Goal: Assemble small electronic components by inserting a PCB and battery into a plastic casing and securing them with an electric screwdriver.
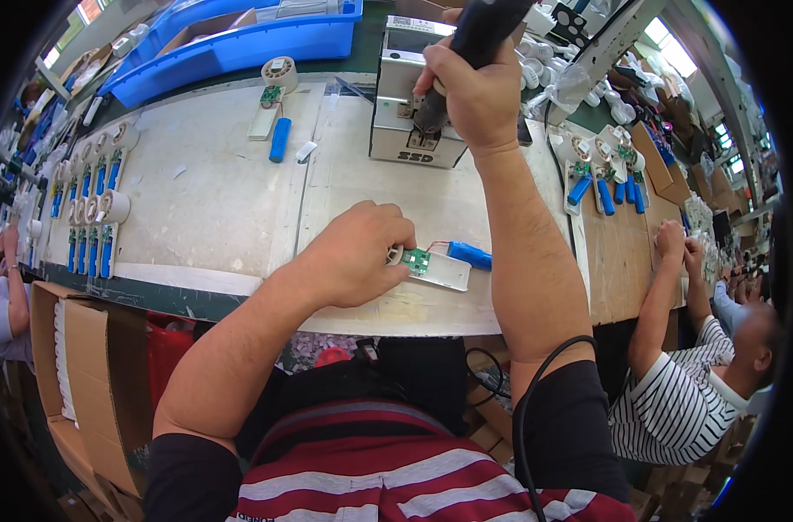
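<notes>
My left hand (361, 254) has its fingers closed on one end of a white plastic housing (448, 275) lying on the table. A green circuit board (415, 260) sits in the housing beside my fingertips. Thin wires run from the board to a blue battery cell (470, 255), which rests across the housing's far edge. Raised at the upper middle, my right hand (481, 91) is wrapped round a black electric screwdriver (486, 30). The driver's lower end points down at the front of a boxy metal screw feeder (388, 130); its tip is hard to make out.
Finished-looking rows of white units with blue cells (92, 250) stand at the left. Another opened unit (264, 122) lies behind, near a blue bin (240, 54). Several more units (601, 170) are at the right, where a co-worker (675, 383) sits. A cardboard box (109, 374) stands below the left edge.
</notes>
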`<state>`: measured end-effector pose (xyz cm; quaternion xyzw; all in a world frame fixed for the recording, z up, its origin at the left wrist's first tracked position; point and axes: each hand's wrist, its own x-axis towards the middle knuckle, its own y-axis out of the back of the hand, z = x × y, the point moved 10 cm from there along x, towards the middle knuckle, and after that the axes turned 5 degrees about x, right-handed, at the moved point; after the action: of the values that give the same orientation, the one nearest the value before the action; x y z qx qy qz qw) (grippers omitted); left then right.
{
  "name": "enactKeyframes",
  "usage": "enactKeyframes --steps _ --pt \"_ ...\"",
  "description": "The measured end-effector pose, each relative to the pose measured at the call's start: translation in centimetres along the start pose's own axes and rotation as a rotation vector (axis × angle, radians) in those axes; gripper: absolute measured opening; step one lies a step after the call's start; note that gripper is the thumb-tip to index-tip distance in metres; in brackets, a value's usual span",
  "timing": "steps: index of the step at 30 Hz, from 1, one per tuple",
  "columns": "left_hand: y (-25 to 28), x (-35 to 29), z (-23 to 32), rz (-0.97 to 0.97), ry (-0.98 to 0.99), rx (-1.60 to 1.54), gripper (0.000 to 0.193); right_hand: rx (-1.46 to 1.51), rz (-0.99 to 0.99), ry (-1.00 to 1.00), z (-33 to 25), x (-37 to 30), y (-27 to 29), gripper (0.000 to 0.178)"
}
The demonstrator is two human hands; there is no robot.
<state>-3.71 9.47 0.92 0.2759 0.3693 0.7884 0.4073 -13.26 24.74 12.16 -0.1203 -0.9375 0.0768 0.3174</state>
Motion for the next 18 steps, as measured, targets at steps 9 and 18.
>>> enactKeyframes --steps 9,18 --pt "0.0 0.1 0.0 -0.002 0.005 -0.001 0.024 -0.141 0.025 0.229 -0.8 -1.7 0.2 0.039" --pt "0.0 0.0 -0.2 0.021 -0.001 -0.014 0.022 -0.040 0.162 0.084 -2.5 -0.8 0.3 0.040"
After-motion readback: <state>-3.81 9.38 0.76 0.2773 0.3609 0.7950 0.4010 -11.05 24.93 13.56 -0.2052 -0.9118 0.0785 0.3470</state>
